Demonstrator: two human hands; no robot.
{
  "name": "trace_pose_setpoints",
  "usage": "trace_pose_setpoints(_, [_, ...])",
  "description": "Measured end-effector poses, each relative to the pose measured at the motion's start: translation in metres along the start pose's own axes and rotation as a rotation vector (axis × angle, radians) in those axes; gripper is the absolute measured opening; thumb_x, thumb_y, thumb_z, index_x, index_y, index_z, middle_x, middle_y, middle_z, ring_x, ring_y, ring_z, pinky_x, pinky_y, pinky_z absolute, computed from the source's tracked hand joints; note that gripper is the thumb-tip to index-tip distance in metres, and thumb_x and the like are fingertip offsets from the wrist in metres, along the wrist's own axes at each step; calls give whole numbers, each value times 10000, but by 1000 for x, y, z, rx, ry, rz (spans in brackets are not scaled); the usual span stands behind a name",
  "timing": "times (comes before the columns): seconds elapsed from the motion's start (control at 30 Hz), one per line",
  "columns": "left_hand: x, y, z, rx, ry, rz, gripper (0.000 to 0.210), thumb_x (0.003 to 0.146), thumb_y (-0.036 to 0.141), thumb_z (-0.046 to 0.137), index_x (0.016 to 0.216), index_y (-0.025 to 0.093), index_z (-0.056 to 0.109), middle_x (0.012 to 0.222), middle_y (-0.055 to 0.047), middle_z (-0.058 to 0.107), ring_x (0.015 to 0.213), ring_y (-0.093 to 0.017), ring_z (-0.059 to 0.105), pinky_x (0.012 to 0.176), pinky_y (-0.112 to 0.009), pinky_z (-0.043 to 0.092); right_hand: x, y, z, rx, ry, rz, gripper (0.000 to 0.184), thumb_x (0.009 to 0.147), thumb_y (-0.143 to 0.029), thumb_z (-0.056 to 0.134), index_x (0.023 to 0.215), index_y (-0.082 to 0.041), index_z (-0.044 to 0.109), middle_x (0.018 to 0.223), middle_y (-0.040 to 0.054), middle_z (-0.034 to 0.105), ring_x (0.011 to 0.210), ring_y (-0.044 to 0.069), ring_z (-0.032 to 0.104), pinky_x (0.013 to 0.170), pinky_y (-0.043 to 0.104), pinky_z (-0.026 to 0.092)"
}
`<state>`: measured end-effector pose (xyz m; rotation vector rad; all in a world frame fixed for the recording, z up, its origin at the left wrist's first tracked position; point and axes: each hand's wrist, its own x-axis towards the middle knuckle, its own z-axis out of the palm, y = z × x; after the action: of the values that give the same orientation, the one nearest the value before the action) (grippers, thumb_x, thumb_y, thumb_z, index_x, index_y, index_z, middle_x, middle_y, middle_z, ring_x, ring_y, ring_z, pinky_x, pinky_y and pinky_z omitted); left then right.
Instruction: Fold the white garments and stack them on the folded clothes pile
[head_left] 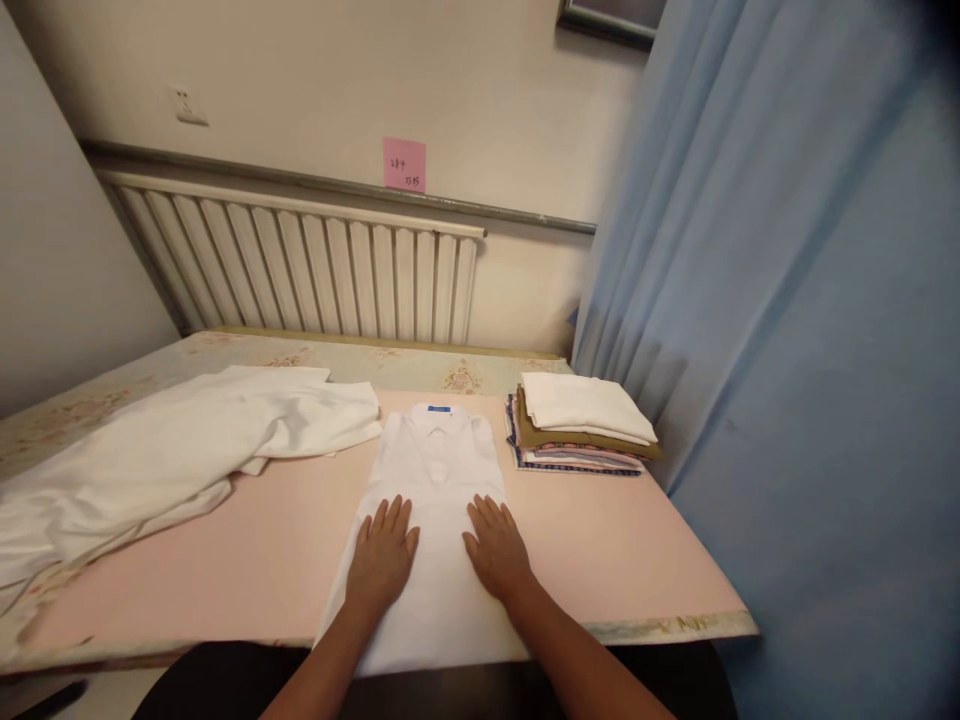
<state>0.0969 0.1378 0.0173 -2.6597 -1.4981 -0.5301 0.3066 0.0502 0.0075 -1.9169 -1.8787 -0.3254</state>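
Note:
A white shirt (439,540) lies face up in front of me, folded into a long narrow strip with its collar at the far end. Inside the collar shows a blue label (439,409). The shirt's lower end reaches the near edge of the table. My left hand (384,552) rests flat on the left side of the shirt, fingers spread. On the right side, my right hand (498,545) lies flat too, its fingers pointing away from me. Neither hand grasps the cloth.
Loose white garments (180,440) lie spread at the left. A stack of folded clothes (585,425) stands at the right, beside a blue curtain (787,350). Pink cloth (600,540) covers the table. Behind are a radiator (322,265) and a pink note (405,165).

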Motion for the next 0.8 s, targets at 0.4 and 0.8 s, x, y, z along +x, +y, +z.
trace_pose_setpoints(0.4, [-23,-11,-4,62,-52,29,543,943,409,328,1427,177,407,1513,-74,365,1410,-284,290,1122,-483,255,-10,9,2,10,28,70,423,958,-310,432,1343,-157,514,1417,98,483,1353,235,382,1120,441,282])
trace_pose_setpoints(0.8, [-67,-34,-4,81,0,8,534,924,397,346,1404,186,447,1494,-68,399,1402,-266,312,1127,-478,258,-14,9,-1,16,62,67,412,955,-295,435,1334,-159,525,1390,103,514,1346,240,393,1114,443,304])
